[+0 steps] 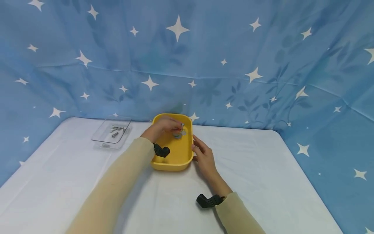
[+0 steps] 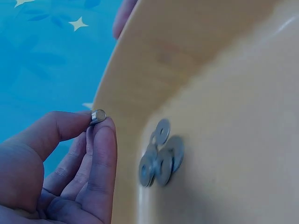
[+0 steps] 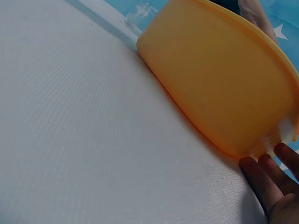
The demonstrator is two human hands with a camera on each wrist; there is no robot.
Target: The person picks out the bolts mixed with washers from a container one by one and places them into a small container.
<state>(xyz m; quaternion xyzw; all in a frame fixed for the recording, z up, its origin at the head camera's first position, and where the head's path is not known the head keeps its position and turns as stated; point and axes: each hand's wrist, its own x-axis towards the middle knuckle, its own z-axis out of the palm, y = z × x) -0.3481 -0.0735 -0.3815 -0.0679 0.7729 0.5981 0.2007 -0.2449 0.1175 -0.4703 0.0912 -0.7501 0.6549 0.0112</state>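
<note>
My left hand (image 1: 167,126) reaches over the yellow bin (image 1: 171,167). Between thumb and fingertips it pinches a small metal bolt (image 2: 98,116), seen nearly end-on in the left wrist view. Several flat washers (image 2: 163,165) lie together on the bin floor below. Outside the bin, my right hand (image 1: 205,157) rests its fingertips against the right wall, fingers lightly bent and not wrapped round it. In the right wrist view the fingers (image 3: 261,179) touch low on that wall.
A clear plastic box (image 1: 97,140) with several bolts (image 1: 115,134) stands left of the bin on a white cloth-covered table (image 1: 263,182). Behind the table hangs a blue curtain (image 1: 204,48) with stars.
</note>
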